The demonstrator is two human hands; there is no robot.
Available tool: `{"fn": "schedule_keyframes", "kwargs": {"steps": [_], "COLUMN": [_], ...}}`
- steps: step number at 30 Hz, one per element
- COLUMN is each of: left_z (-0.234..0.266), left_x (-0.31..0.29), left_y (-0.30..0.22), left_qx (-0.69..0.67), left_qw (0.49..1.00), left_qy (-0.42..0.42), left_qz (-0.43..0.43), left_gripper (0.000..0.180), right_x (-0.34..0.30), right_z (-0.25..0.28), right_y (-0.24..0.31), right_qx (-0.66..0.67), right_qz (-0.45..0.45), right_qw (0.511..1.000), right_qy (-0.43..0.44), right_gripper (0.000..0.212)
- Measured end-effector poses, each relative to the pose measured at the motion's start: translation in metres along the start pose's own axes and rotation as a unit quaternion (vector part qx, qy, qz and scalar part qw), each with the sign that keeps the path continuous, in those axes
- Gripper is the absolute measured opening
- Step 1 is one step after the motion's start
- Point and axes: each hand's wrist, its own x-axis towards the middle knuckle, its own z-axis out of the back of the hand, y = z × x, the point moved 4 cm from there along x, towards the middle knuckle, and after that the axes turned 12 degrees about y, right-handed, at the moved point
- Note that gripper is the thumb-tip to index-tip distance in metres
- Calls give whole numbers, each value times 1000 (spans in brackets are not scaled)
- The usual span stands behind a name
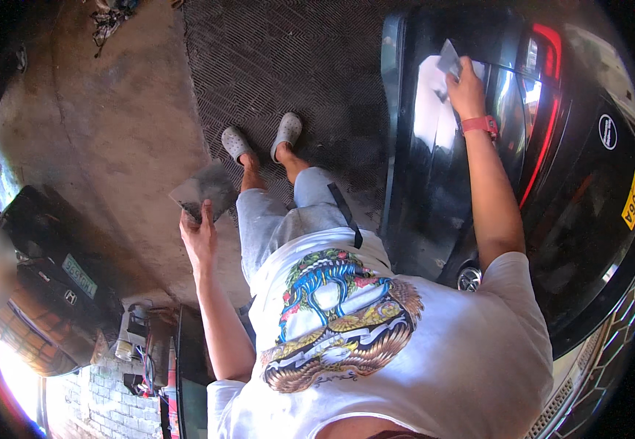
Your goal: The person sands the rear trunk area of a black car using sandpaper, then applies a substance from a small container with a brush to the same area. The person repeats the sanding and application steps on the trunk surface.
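A thin, flat grey plate (211, 189) with darker smudges is gripped at its near edge by my left hand (199, 240), out over the floor. My right hand (467, 94), with a red watch at the wrist, is closed on a small flat grey blade (448, 58) that looks like a putty spreader. That blade is at the rear side of a black car (434, 197), over a bright whitish patch (428, 110) on the bodywork. Whether the blade touches the panel, I cannot tell. Whether the patch is a coating or a reflection is unclear too.
Along the right, the car shows a red tail light (553, 55) and a wheel (469, 279). My grey clogs (286, 132) stand on a dark ribbed mat (273, 58) beside concrete floor (120, 146). Another dark car (46, 293) and a block wall (105, 402) are at lower left.
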Motion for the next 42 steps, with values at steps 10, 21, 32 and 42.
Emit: {"fn": "schedule_keyframes", "kwargs": {"steps": [10,21,32,42], "left_z": [-15,41,-9,-94], "left_x": [-12,4,-55,-160], "left_y": [-50,-134,-111,-57], "left_qx": [-367,43,131,401], "left_qw": [921,970,852,644], "left_qy": [124,-4,360,540], "left_qz": [-50,-239,-357,-364], "left_gripper": [42,39,40,54], "right_x": [-121,-247,-348,-522], "right_z": [-105,-27,-139,-159], "right_y": [166,267,245,200], "right_qx": [487,244,234,686], "right_qz": [39,150,-88,-108], "right_qw": [854,935,968,716], "right_qy": [178,211,3,-71], "right_gripper": [36,35,70,28]}}
